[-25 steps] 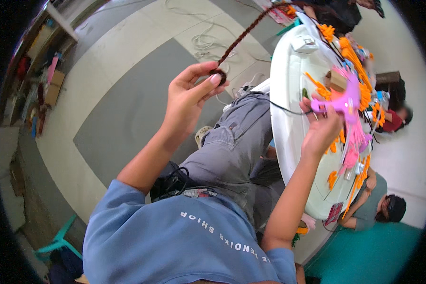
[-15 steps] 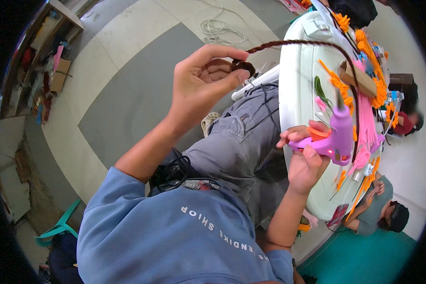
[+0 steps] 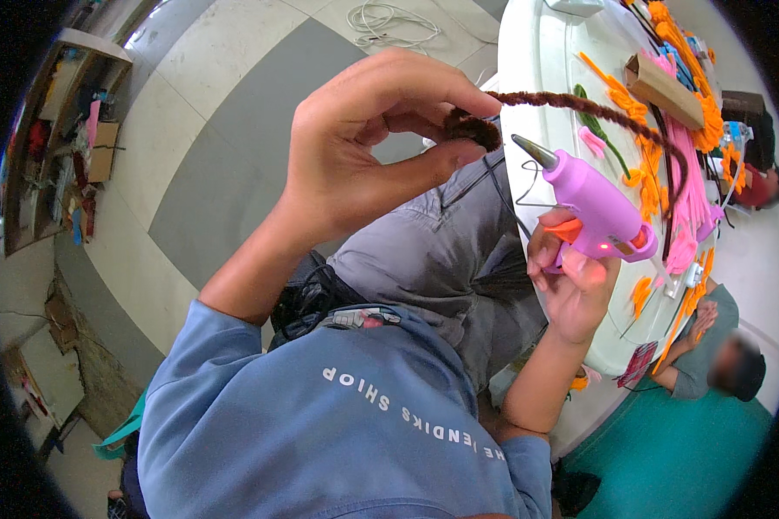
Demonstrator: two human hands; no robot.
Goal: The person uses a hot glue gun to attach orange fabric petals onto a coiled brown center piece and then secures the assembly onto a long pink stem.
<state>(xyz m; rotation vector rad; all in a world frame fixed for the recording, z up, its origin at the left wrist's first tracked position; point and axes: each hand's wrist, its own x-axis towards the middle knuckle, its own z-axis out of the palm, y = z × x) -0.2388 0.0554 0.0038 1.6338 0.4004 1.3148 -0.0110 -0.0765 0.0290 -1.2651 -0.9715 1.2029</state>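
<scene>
My left hand (image 3: pixel 368 138) is closed, thumb and fingers pinching the coiled end of a fuzzy dark-brown pipe cleaner (image 3: pixel 571 101). Its long tail arches right over the white table (image 3: pixel 528 52) and droops at its far end. A lilac glue gun (image 3: pixel 593 203) with an orange trigger and a small red light is gripped by my right hand (image 3: pixel 576 285). The gun's metal nozzle points up and left at the brown coil (image 3: pixel 474 130), with a small gap between them. Part of the coil is hidden by my left fingers.
Orange pipe-cleaner pieces (image 3: pixel 710 121), a pink bundle (image 3: pixel 685 190), a green stem (image 3: pixel 610 130) and a cardboard piece (image 3: pixel 664 89) lie on the table. A person in a grey-green shirt (image 3: pixel 710 320) sits beyond it. White cable (image 3: pixel 389 26) lies on the floor; a shelf (image 3: pixel 61 130) stands left.
The glue gun has tipped from nozzle-up to pointing left, and its nozzle has come close to the coil. My left hand looks larger and nearer, still pinching the pipe cleaner.
</scene>
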